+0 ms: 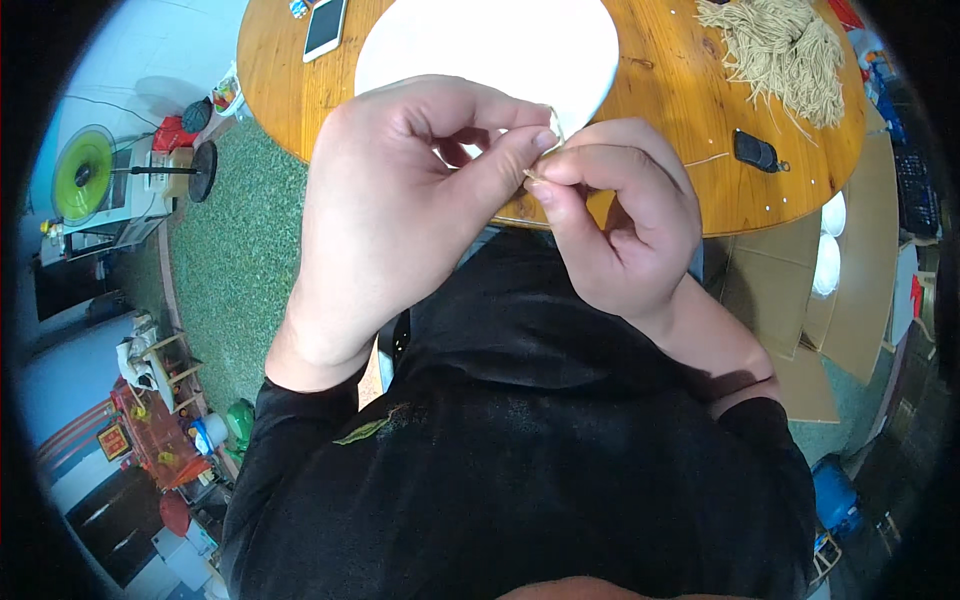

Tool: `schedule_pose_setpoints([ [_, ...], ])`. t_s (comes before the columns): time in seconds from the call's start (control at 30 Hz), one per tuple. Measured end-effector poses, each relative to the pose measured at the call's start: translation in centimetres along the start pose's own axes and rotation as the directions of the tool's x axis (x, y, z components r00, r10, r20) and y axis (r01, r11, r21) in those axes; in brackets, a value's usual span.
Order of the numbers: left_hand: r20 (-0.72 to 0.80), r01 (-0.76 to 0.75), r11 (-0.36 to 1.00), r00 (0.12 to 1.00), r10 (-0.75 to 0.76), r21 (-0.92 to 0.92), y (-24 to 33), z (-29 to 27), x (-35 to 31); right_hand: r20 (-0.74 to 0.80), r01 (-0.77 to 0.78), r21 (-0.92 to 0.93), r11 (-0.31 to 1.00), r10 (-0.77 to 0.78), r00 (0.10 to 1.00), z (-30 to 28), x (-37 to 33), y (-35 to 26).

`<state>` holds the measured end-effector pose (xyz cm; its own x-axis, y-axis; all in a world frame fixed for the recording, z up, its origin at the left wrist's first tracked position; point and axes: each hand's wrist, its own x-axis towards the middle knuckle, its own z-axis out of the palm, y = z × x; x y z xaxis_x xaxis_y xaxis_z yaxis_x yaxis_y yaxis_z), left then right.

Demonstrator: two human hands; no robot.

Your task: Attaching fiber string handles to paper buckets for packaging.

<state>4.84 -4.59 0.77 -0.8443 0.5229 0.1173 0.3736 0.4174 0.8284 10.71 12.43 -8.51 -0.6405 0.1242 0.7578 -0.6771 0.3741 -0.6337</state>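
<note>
Both hands are raised close together in front of my chest, over the near edge of the round wooden table [660, 100]. My left hand [385, 190] is closed, its thumb and forefinger pinching a thin pale string [557, 124]. Right beside it, my right hand [635, 215] pinches the same string between thumb and fingertip. A short end of the string shows between the two pinches; the rest is hidden by the fingers. A thin tan strand [708, 160] shows just right of my right hand, over the table.
A large white round sheet or board [490, 45] lies on the table. At the far right is a heap of tan strings [785, 55], with a black key fob [755, 151] nearer me. A white phone [325, 28] lies far left. Cardboard [770, 270] is on the right; a fan [85, 175] stands left.
</note>
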Motion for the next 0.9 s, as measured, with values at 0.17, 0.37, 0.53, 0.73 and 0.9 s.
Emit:
schedule_pose_setpoints([
  [0.17,-0.038,-0.012,0.998,0.999,0.014,0.058,0.0,0.2,0.5,0.010,0.135,-0.076,0.988,-0.135,0.991,0.0,-0.3,0.5],
  [0.37,-0.100,-0.079,0.995,0.992,0.073,-0.054,-0.9,0.4,0.4,-0.012,0.008,0.050,0.999,-0.007,1.000,-0.1,-1.0,0.4],
  [0.53,-0.136,-0.142,0.989,0.981,0.136,-0.032,-1.0,0.5,0.4,-0.047,0.044,0.067,0.997,-0.040,0.998,0.1,-0.9,-0.1],
  [0.73,-0.152,-0.165,0.985,0.976,0.155,-0.059,-1.6,0.6,0.5,-0.023,-0.084,0.113,0.990,0.087,0.996,-0.1,-0.3,-0.2],
  [0.9,-0.158,-0.204,0.976,0.969,0.191,-0.073,-1.6,0.3,0.5,0.174,-0.014,-0.039,0.999,0.020,0.985,-1.8,0.4,-0.8],
])
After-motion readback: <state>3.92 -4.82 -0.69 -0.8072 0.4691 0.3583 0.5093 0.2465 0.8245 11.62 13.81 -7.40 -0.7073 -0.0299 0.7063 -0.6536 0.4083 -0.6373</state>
